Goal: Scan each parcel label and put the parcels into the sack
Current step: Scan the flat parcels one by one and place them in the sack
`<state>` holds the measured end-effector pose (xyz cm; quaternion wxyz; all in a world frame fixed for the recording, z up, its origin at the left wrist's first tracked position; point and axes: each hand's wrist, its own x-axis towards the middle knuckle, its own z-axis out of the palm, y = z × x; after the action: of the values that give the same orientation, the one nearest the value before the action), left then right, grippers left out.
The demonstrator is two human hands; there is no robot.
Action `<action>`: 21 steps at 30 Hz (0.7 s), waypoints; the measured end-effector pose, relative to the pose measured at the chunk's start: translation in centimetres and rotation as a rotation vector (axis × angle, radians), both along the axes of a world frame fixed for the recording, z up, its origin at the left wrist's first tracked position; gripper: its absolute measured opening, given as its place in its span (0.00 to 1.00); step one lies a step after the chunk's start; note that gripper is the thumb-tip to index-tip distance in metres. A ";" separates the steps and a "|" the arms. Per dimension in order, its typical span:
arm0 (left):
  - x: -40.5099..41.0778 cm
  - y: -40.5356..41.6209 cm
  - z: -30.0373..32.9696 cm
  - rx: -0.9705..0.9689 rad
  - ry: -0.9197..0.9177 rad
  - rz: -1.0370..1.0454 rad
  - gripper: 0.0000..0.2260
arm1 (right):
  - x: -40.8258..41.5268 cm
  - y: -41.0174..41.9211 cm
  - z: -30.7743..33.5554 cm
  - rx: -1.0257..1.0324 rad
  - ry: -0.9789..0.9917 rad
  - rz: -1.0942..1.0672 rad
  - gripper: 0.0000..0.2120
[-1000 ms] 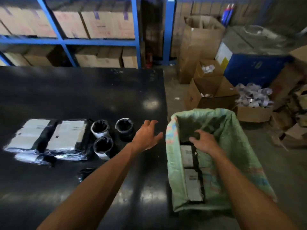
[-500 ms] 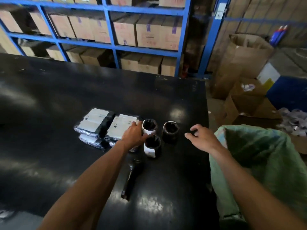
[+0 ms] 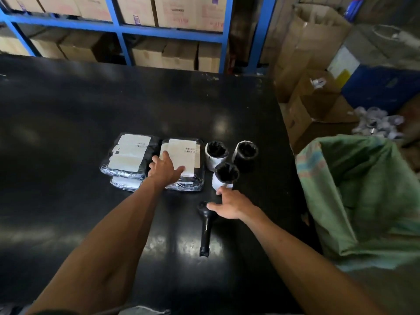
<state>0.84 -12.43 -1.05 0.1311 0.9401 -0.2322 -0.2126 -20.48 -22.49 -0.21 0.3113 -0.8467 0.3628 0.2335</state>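
Two stacks of flat black parcels with white labels lie mid-table: a left stack (image 3: pixel 127 155) and a right stack (image 3: pixel 185 163). My left hand (image 3: pixel 164 170) rests flat on the right stack's top label, fingers spread. Three small round black parcels (image 3: pixel 227 162) with white labels stand just right of the stacks. A black handheld scanner (image 3: pixel 205 228) lies on the table in front of them. My right hand (image 3: pixel 231 204) hovers over the scanner's head, fingers apart, touching it or nearly so. The green woven sack (image 3: pixel 363 196) hangs open at the table's right edge.
The black table (image 3: pixel 68 121) fills most of the view. Blue shelving (image 3: pixel 170 35) with cardboard boxes stands behind it. Open cardboard boxes (image 3: pixel 313 92), a blue bin (image 3: pixel 381 87) and crumpled label waste (image 3: pixel 377 123) sit on the floor beyond the sack.
My right hand left the sack and came down to the scanner. My left hand moved left from near the round parcels onto the right flat stack. The view swung back over the table.
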 end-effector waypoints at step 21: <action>8.1 -2.1 -0.9 -0.123 0.377 -0.181 0.58 | 2.3 3.0 -2.9 0.401 -0.316 -0.712 0.23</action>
<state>8.89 -14.48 -2.00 0.2095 0.8493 -0.2994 -0.3810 -18.17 -19.53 -3.06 0.5824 -0.6171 0.5273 0.0449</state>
